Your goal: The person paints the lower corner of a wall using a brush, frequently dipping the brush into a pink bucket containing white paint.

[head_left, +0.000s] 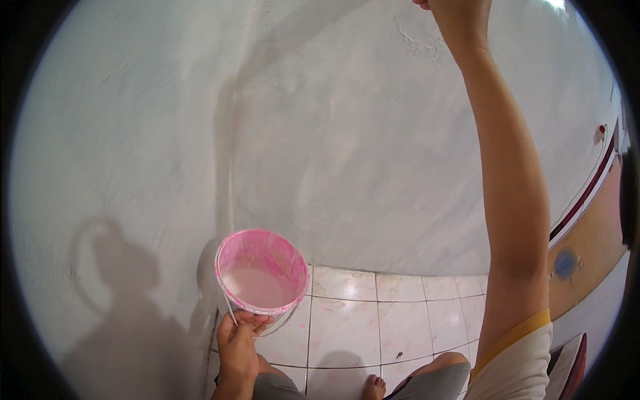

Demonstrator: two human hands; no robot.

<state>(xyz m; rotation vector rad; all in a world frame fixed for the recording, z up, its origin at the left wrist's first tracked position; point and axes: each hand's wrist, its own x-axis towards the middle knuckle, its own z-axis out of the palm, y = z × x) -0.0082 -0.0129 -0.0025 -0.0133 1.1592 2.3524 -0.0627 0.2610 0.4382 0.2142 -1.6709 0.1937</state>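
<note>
My left hand [239, 350] is closed on a pink paint bucket [230, 253] at its near side, fingers under the rim beside the thin wire handle. The bucket tilts toward me and shows pale pink paint [257, 283] low inside, with streaks up its walls. My right arm stretches far up along the wall. At the top edge my right hand [460, 17] is mostly cut off; a bit of curled finger shows, and whatever it holds lies out of view.
A grey-white wall [353, 167] with patchy streaks meets another wall at a corner on the left. White floor tiles [343, 327] carry pink spots near my bare foot [375, 387]. At the right are a cable, a dark red strip and a tan panel [593, 260] with a blue round mark.
</note>
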